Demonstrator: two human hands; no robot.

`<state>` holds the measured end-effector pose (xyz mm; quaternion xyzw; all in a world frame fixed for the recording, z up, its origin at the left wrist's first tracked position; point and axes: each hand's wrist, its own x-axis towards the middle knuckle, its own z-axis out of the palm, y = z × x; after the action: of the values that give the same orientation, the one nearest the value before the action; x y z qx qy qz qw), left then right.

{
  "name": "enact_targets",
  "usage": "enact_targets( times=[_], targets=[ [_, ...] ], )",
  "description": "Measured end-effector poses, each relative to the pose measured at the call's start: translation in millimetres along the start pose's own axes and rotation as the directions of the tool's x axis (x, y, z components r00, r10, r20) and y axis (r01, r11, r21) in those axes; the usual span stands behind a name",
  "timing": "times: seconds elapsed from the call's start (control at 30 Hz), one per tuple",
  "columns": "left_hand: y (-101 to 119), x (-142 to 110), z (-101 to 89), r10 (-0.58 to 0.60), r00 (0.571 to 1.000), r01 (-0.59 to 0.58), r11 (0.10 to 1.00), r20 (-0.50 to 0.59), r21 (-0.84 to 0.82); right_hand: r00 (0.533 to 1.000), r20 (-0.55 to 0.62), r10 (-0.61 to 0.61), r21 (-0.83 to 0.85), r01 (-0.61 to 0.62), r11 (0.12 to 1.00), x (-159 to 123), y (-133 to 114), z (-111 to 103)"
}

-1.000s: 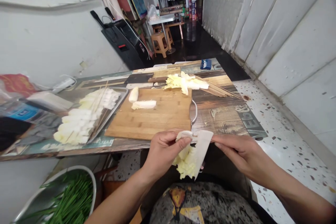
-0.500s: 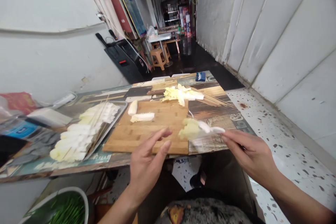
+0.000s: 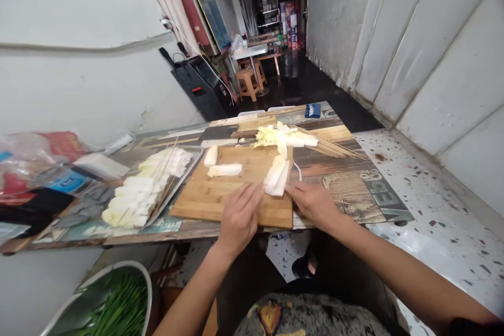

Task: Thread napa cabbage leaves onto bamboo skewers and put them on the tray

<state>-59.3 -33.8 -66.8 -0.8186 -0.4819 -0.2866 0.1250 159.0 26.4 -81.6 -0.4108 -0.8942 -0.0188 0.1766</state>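
My left hand [image 3: 239, 216] lies flat on the wooden cutting board [image 3: 212, 197], fingers stretched out and holding nothing, its tips just left of a folded white cabbage strip [image 3: 276, 175]. My right hand [image 3: 314, 201] rests at the board's right edge with its fingertips pinched on the near end of that strip, which lies on the board. Two more cabbage pieces [image 3: 224, 169] lie further back on the board. A loose pile of cabbage leaves [image 3: 281, 136] sits at the board's far edge.
A metal tray [image 3: 188, 170] left of the board holds several skewered cabbage rolls [image 3: 142, 186]. Bamboo skewers [image 3: 334, 149] lie at the right, a cleaver [image 3: 220, 132] behind the board. A bowl of green chives [image 3: 114, 299] stands on the floor at the lower left. Plastic bags [image 3: 35, 163] crowd the table's left end.
The cabbage strip went from my lap up to the board; my left hand let go and now lies flat, while my right hand carried the strip down onto the board.
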Motion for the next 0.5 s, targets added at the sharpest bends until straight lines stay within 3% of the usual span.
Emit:
enact_targets(
  times=[0.07, 0.13, 0.23, 0.33, 0.5],
  targets=[
    [-5.8, 12.8, 2.7, 0.137, 0.969, -0.141, 0.990, 0.204, 0.006, 0.997, 0.082, 0.001, -0.008, 0.000, 1.000, -2.1, -5.1, -8.0],
    [-10.9, 29.7, 7.3, 0.220, 0.903, -0.232, 0.973, 0.369, -0.012, 0.987, 0.158, 0.009, -0.014, -0.007, 1.000, -4.1, -8.3, -17.0],
    [-15.8, 48.4, 15.8, 0.219, 0.827, -0.244, 0.969, 0.518, -0.020, 0.967, 0.251, 0.044, -0.020, -0.040, 0.999, -9.7, -5.9, -25.9],
    [-13.4, 50.2, 21.8, 0.124, 0.816, -0.175, 0.984, 0.564, 0.037, 0.947, 0.312, 0.075, -0.004, -0.078, 0.997, -18.8, 3.3, -29.0],
    [4.5, 42.6, 26.1, -0.029, 0.853, -0.071, 0.983, 0.520, 0.172, 0.938, 0.335, 0.090, 0.056, -0.115, 0.992, -26.4, 11.8, -28.2]
  ],
)
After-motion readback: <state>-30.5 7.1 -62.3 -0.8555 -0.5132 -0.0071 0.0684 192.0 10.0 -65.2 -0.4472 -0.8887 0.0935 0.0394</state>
